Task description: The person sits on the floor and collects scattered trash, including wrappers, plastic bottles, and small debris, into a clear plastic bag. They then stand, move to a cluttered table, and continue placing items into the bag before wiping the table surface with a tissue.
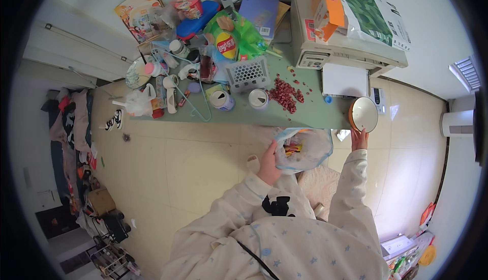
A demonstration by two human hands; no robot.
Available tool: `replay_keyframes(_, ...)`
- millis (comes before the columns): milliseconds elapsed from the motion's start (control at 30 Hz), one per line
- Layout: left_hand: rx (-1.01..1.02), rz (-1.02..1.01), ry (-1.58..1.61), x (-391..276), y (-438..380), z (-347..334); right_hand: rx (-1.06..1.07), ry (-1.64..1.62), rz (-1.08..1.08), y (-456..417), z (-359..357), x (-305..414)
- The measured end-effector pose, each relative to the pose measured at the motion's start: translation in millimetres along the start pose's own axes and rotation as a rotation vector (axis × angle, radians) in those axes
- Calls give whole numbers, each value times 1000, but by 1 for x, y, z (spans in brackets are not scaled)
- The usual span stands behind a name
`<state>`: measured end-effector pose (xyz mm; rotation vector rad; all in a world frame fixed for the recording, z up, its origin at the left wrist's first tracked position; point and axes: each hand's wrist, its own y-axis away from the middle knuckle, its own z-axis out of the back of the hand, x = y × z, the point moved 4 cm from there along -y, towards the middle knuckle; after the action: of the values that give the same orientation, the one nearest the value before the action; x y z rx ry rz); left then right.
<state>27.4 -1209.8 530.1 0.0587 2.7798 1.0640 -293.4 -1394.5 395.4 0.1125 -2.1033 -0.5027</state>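
Observation:
My left hand [270, 164] grips the left rim of a bin or bag with a clear plastic liner [312, 154], which stands open at the table's front edge with wrappers inside. My right hand [359, 139] holds a white bowl with an orange outside [365, 115] by its near rim, at the table's right end; the bowl is tilted and its visible inside is bare. Small dark red pieces, perhaps seeds or beans, lie in a loose pile [286, 96] on the green tabletop [244, 117], between the two hands and farther back.
Left of the pile stand two cans [259, 99] and a grey perforated basket [248, 74]. A hanger [202, 117], bottles, a tape roll and snack bags crowd the table's left. A printer [343, 51] with paper stands behind right. A blue cap [328, 99] lies near the bowl.

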Motion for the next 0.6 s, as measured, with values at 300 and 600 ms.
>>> replay_keyframes(300,-31,0,30,0,-9,26,7,1197,745,65,-110,11)
replay_keyframes(600,30,12,65,2,-2,10,169,2147,362,-48,-150,-52)
